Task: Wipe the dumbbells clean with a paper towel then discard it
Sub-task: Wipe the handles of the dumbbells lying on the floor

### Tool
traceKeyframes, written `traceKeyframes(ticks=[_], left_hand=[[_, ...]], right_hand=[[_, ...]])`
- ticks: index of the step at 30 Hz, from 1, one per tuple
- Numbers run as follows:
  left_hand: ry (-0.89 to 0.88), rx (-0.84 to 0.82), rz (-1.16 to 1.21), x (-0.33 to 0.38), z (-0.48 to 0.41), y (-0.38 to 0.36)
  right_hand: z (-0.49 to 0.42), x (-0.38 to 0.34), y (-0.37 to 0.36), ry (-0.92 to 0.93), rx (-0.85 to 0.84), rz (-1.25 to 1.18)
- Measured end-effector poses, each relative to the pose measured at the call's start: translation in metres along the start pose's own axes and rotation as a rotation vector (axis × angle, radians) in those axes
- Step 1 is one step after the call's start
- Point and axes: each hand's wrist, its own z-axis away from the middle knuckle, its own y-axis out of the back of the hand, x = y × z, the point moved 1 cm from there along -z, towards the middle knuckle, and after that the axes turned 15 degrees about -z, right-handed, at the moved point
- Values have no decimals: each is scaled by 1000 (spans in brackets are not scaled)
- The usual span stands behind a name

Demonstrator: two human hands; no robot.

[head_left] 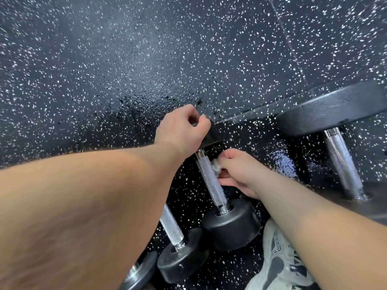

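The left hand grips the far head of the dumbbell lying on the floor, while the right hand pinches a crumpled paper towel against that dumbbell's knurled handle.

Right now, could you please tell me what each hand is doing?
Left hand: grips the dumbbell at its far end.
Right hand: holds the paper towel.

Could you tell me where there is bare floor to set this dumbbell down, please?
Bare floor spreads wide beyond the left hand. A narrower glossy strip lies between the held dumbbell and the large dumbbell. Crowded between the small dumbbell and the shoe.
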Motion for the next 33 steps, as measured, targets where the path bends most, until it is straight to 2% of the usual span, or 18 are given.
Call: traceKeyframes(ticks=[2, 6, 9, 14, 18, 26, 33], left_hand=[[0, -1, -6, 0, 0, 0], [5, 1, -3, 0, 0, 0], [3, 10, 1, 0, 0, 0], [2, 6, 3, -1, -1, -1], [3, 1, 12, -1, -1, -1], [5, 7, 7, 2, 1, 2], [8, -24, 23, 2, 2, 3]], right_hand=[[-8, 3, -10, 5, -13, -95], [-10, 3, -25, 34, 77, -288], [-7, 2, -33, 9, 38, -370], [-4, 8, -30, -145, -42, -167], [-2, 16, -24, -199, -101, -140], [0, 14, -16, -225, -139, -45], [10, 16, 2, -257, -158, 174]])
